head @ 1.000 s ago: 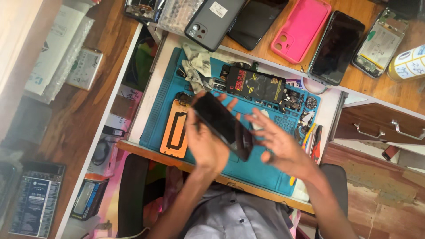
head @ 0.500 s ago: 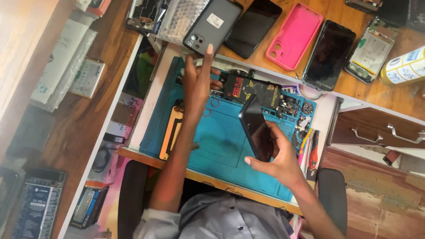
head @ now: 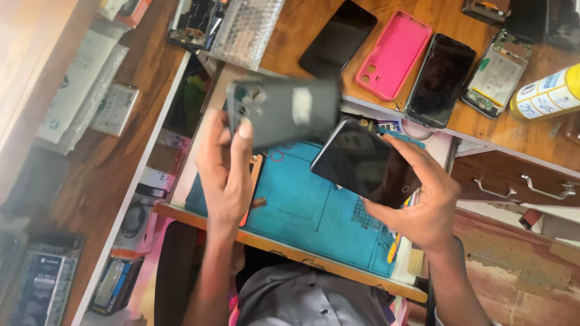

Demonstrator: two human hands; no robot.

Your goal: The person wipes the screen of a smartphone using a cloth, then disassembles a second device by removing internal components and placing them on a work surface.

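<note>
Boxes and packets lie far left on the wooden side shelf, and a bubble-wrap pouch sits at the top edge of the counter. Your left hand is raised over the teal work mat, its grip closed around the end of a dark grey phone back cover, thumb pressed on the face near the camera cut-out; the cover is held in the air, blurred, above the mat's upper left corner. Just beside it, your right hand holds a black phone by its lower edge, fingers wrapped under it and one finger laid along the top side, screen tilted up toward you. The two pieces sit close, corners nearly meeting, though you cannot tell if they touch. Beyond them on the counter lie a black handset, a pink case, another dark phone, an opened phone and, far right, a yellow can.
</note>
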